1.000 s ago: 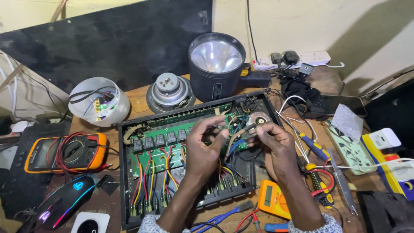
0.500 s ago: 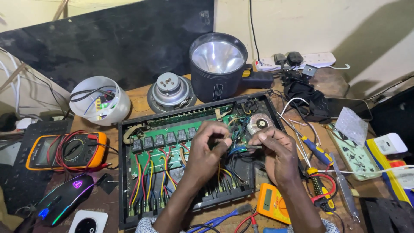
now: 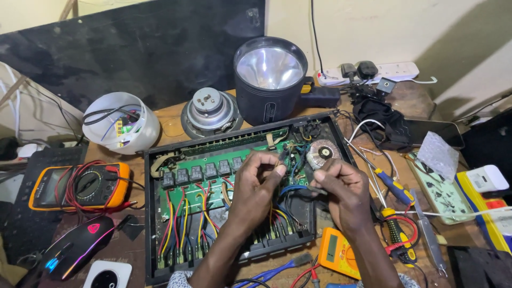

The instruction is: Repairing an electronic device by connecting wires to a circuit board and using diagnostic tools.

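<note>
Head view, looking down: the left hand (image 3: 256, 184) and the right hand (image 3: 344, 189) meet over the open black metal chassis (image 3: 154, 213), fingertips pinched together on the bundle of thin blue and black wires (image 3: 292, 188) that runs between them just above the green circuit board (image 3: 213, 194); the left thumb and forefinger close on the upper end, the right fingers curl round a short dark piece at the other end, too small to tell apart from the wiring. The board is matte green, carrying a row of square black relays (image 3: 197, 173) and loops of red, yellow and black insulated leads (image 3: 181, 218) running to the front edge. Just beyond the right knuckles sits a round copper-wound toroidal transformer (image 3: 322, 152) in the chassis corner. Behind the chassis stand a large black torch with a shiny reflector (image 3: 269, 74), a grey metal loudspeaker magnet (image 3: 210, 109) and a white plastic bowl holding wires (image 3: 121, 122). Left of it lies an orange multimeter wrapped in red leads (image 3: 80, 184), with a black computer mouse lit in colours (image 3: 77, 245) nearer. Right of the hands lie a blue-and-yellow-handled screwdriver (image 3: 392, 184) and a smaller yellow meter (image 3: 336, 250), partly under the right wrist.
</note>
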